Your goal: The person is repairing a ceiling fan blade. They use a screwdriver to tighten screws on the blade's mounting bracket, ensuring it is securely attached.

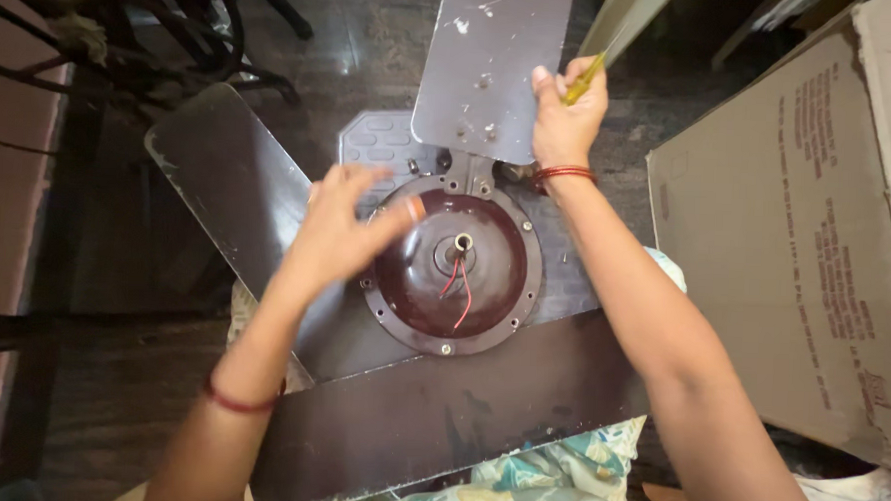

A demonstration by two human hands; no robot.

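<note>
Left hand point(343, 227) on fan motor point(453, 266)

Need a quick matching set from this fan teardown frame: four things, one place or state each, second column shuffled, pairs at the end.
Column one:
1. left hand
2. right hand
3. cardboard box
4. red wires

Column two:
A. stands at the right edge of the view
B. come out of the centre shaft of the fan motor
C. grips a yellow-handled screwdriver beside the upper fan blade
D. fingers spread on the rim of the motor housing

Pairs: 1-D, 2-C, 3-A, 4-B
</note>
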